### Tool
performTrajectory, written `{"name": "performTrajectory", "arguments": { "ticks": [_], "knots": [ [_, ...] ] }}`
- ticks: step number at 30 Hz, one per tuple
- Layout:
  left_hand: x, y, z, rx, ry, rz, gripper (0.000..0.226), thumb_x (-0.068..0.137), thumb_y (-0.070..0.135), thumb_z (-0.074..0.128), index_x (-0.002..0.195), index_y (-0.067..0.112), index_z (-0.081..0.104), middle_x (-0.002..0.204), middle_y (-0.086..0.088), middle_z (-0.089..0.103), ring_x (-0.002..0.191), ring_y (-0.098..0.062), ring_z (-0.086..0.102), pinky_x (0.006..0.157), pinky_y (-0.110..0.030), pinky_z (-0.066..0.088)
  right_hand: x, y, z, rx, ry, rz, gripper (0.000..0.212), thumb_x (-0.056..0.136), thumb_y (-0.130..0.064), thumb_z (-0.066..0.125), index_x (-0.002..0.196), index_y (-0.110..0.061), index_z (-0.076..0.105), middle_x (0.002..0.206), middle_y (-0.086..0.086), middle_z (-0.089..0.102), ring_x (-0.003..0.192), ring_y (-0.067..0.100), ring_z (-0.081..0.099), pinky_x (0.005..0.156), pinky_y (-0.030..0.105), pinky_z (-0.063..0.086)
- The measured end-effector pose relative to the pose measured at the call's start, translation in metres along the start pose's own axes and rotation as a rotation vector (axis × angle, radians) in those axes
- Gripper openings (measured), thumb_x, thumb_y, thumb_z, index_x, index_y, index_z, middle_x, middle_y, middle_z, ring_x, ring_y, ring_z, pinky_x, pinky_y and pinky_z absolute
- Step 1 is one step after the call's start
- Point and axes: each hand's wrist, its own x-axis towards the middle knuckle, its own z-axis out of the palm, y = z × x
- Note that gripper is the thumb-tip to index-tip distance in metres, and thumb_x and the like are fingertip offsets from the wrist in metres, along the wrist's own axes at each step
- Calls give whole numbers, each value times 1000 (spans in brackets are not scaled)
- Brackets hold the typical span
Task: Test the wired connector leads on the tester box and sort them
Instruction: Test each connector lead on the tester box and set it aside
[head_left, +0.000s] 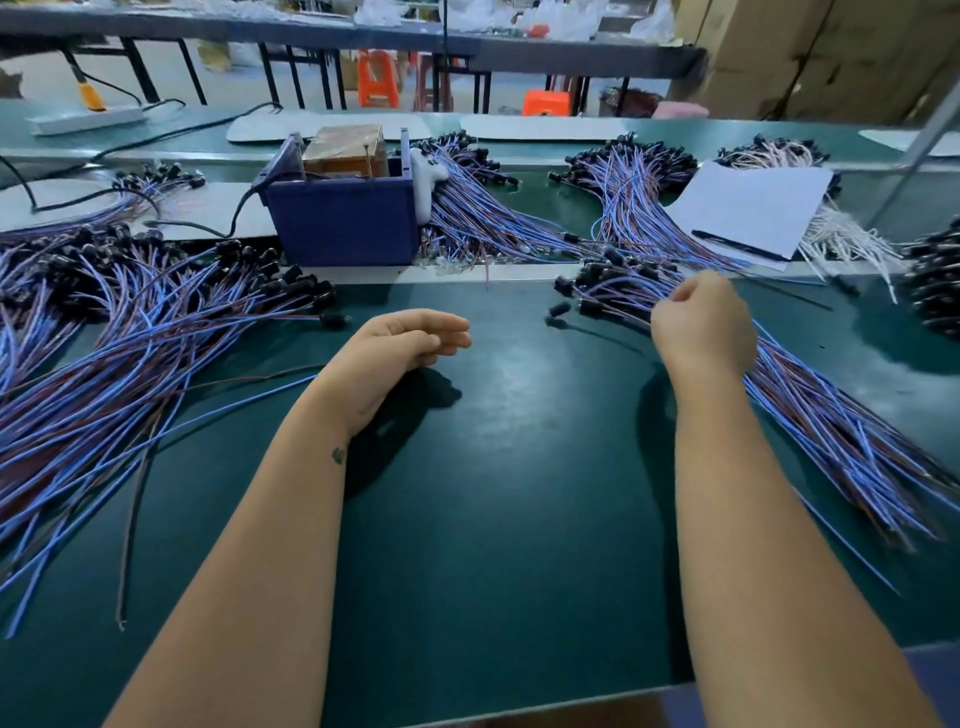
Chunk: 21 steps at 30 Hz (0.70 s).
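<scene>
Blue-and-brown wired leads with black connector heads lie in heaps on the green bench. A large heap (119, 358) spreads at the left and a long bundle (831, 431) runs at the right. The blue tester box (343, 218), holding a brown block, stands at the back centre. My left hand (400, 353) hovers over bare mat with relaxed, loosely bent fingers and holds nothing. My right hand (701, 322) sits over the head end of the right bundle with fingers curled down into the leads; what it pinches is hidden.
More lead heaps (478, 208) lie behind the box and at the back right (634, 192). A white sheet with a black pen (753, 208) covers white leads. A power strip (83, 119) and black cable sit at the back left. Orange stools stand beyond the bench.
</scene>
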Motion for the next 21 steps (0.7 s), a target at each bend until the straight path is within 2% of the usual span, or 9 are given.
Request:
{"name": "performTrajectory", "arguments": {
  "ticks": [2,4,7,9,11,14,18,21],
  "knots": [
    [0,1,1,9,9,-5,43,94,-9,39,97,18,72,93,4,76,92,-8,66,91,-23,47,-2,8,-2,-245,13,105,27,86,-15,51,109,-7,62,118,18,58,112,38,51,93,43,39],
    [0,1,2,20,14,-7,43,94,-9,38,96,18,72,92,4,76,93,-9,65,91,-23,47,-8,5,1,-323,47,78,31,86,-20,53,113,-8,64,131,20,50,121,39,43,101,44,32],
    [-1,2,3,36,20,-11,42,94,-9,38,97,17,71,92,3,76,93,-10,65,92,-24,47,-16,-12,13,-135,-46,-90,28,87,-23,52,111,-17,65,123,15,58,113,36,50,97,42,39],
    [-2,2,3,39,23,-12,42,94,-8,37,97,16,71,92,3,76,94,-11,66,92,-24,47,-22,-22,23,-50,-194,-55,29,89,-29,47,111,-20,64,120,11,61,112,34,52,99,46,41],
    [-3,3,0,15,27,-13,42,95,-8,37,98,16,71,92,2,76,93,-10,66,90,-23,48,-25,-24,33,-150,-254,56,39,91,-40,41,122,-24,60,137,12,49,126,34,40,104,53,30],
    [-4,2,-6,-64,46,-21,41,96,-8,35,99,13,70,90,2,76,91,-12,66,89,-22,49,-23,-15,37,-299,-242,114,46,92,-47,32,129,-32,55,147,14,31,135,34,21,105,64,15],
    [-2,2,-7,-97,89,-39,40,97,-7,33,98,13,68,86,2,76,92,-14,66,91,-25,50,-4,8,25,-264,-208,172,49,91,-50,28,128,-37,57,152,15,25,140,35,15,108,70,5],
    [-2,3,-4,-75,114,-50,39,97,-6,35,97,14,68,84,3,76,87,-12,67,83,-20,53,7,11,18,-215,-213,222,54,91,-52,27,131,-33,57,156,16,21,142,35,14,109,70,3]
  ]
}}
